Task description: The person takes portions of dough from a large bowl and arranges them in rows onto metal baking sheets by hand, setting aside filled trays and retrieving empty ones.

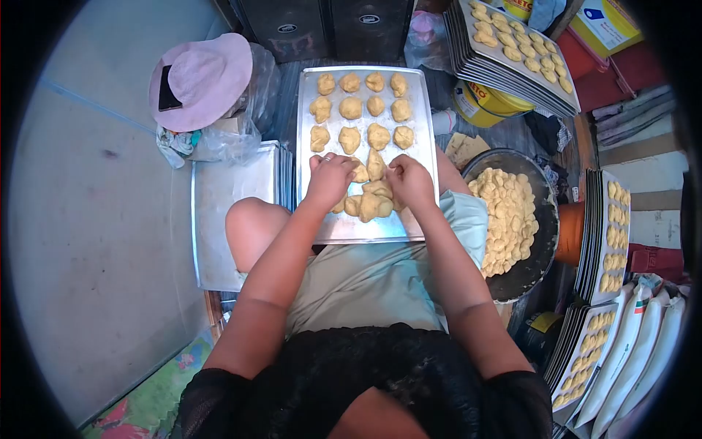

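A metal baking tray [431, 227] rests across my lap, with rows of yellowish dough pieces [350, 108] on its far part. My left hand [330, 179] is at the tray's left side, its fingers curled over a dough piece [359, 173]. Opposite it, my right hand [411, 181] is closed, fingertips pinched together at the row's right end; what they hold is mostly hidden. Between the hands stands a longer dough piece [376, 165]. A cluster of dough lumps [369, 205] lies nearer to me on the tray, below both hands.
A wide black basin [547, 219] heaped with dough pieces [504, 219] stands at my right. Stacked trays of dough [521, 51] rise at the upper right, with more stacks [607, 234] at far right. Bare trays [227, 219] and a pink hat [208, 73] are at left.
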